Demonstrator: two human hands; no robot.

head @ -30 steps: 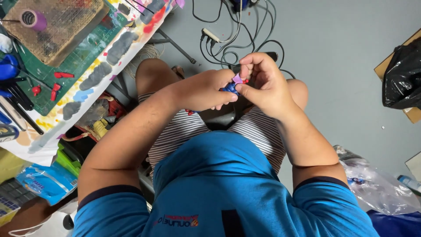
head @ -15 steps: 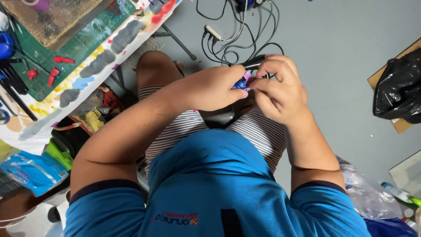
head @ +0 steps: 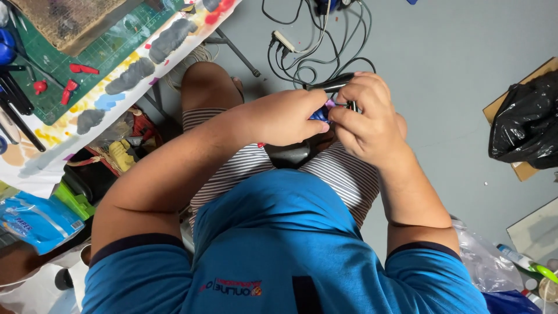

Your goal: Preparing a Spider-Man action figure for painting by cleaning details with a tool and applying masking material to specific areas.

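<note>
My left hand and my right hand meet over my lap, fingertips pinched together on a small blue piece with a purple bit. Most of the piece is hidden by my fingers. A black, handle-like shape sticks out by my right fingers, and I cannot tell whether it is held. Thin metal tips show just under my right index finger. A black object rests on my striped shorts below the hands.
At the left stands a low table with a paint-stained cover, a green cutting mat, red bits and dark tools. Cables lie on the grey floor ahead. A black bag sits at the right.
The view has drifted so the table sits further up and left. My hands have closed tighter over the blue piece, and my right fingers now cover more of it.
</note>
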